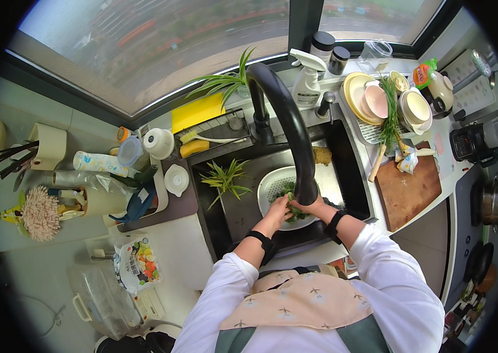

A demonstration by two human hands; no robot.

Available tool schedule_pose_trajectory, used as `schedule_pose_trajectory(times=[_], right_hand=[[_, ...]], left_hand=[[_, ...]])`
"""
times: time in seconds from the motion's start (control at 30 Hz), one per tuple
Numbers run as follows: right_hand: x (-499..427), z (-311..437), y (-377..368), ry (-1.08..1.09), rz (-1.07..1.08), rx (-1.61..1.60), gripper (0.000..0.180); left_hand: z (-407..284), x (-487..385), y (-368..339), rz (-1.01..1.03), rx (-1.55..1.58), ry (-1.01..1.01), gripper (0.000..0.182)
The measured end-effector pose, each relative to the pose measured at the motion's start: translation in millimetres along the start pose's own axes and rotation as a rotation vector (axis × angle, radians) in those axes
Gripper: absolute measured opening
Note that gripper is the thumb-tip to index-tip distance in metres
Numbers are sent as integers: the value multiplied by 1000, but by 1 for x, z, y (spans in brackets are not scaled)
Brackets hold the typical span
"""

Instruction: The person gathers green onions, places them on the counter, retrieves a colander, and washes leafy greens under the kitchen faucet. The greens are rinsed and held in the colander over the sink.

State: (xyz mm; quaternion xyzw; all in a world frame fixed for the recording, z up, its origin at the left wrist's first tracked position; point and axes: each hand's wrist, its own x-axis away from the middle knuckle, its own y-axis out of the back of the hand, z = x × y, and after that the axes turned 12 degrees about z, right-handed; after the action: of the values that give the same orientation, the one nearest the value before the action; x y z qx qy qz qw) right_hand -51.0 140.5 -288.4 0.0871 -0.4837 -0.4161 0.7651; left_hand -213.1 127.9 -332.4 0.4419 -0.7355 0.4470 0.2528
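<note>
Both my hands are over a white colander [266, 185] that sits in the dark sink [249, 163]. My left hand [279, 211] has its fingers on leafy greens [296, 212] at the colander's near side. From the right, my right hand [313, 207] reaches to the same greens, partly hidden by the black arched faucet [293, 123]. The fingers of both hands close around the leaves. A potted-looking spiky green plant [227, 178] lies at the sink's left. A brown sponge-like piece [322, 155] rests at the sink's back right.
A caddy [213, 137] with a brush and a yellow sponge [194, 148] stands behind the sink. On the right are a wooden cutting board [407, 189], green onions [390, 114] and a dish rack with bowls [374, 100]. A spray bottle [307, 84] stands behind the faucet.
</note>
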Motion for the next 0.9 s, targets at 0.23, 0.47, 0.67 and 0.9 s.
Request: schedule_pose_trajectory(times=[0.23,0.47,0.67,0.9], right_hand=[[32,-7,16,77,-26,-468,31],[0,-26,-4,36,-67,-777,23],[20,-11,8,110,-25,-667,24],[31,9,9,126,111,-764,23]], left_hand=[[-32,21,-28,-102,-406,-173,25],[-31,27,-31,48,-352,-194,17],[-26,31,-19,-35,-432,-198,23],[-9,31,-7,19,-457,-405,33]])
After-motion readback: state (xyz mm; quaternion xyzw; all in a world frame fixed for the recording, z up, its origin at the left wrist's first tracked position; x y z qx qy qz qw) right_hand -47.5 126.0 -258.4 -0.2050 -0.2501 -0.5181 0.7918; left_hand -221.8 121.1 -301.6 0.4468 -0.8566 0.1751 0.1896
